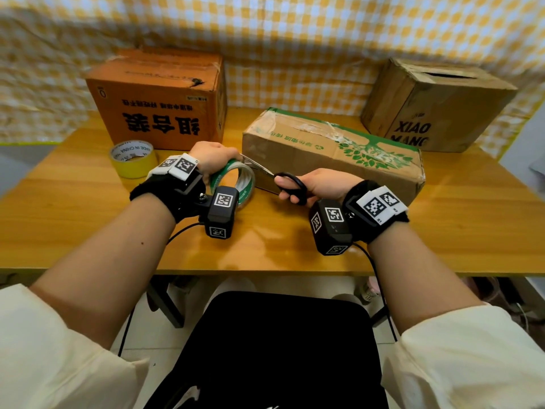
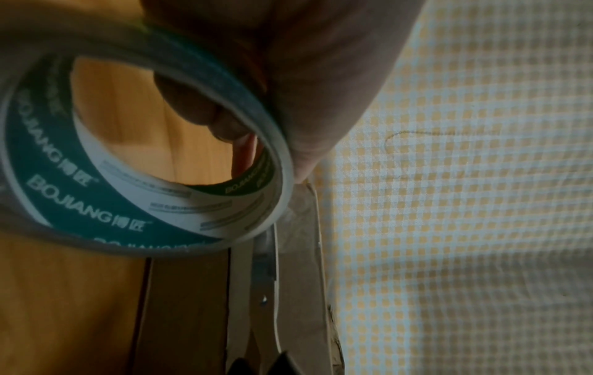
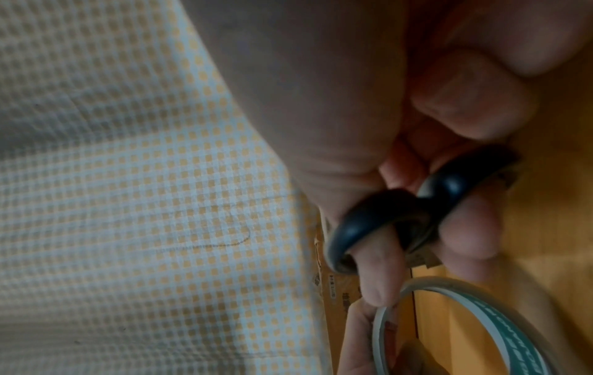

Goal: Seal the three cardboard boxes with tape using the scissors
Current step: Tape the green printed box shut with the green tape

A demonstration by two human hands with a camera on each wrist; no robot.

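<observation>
Left hand (image 1: pixel 213 156): fingers curled round a roll of clear tape with a green-and-white core (image 1: pixel 236 180), held upright on edge just above the table; in the left wrist view fingertips (image 2: pixel 192 101) show inside the ring.

Right hand (image 1: pixel 317 184): thumb and fingers through the black loops of the scissors (image 1: pixel 277 180), gripping them. Blades part open, pointing left toward the roll, tips close by the left hand's fingers.

Long brown box with green tree print (image 1: pixel 333 152): lies on the table right behind both hands, clear tape along its top.

Orange box with black lettering (image 1: pixel 159 98): back left, well apart from the hands.

Brown box marked XIAO (image 1: pixel 433 104): back right, gap between its top flaps.

Yellow tape roll (image 1: pixel 132 157): flat on the table, just left of the left hand.

Wooden table (image 1: pixel 88 216); yellow checked cloth (image 1: pixel 295 39) behind.
</observation>
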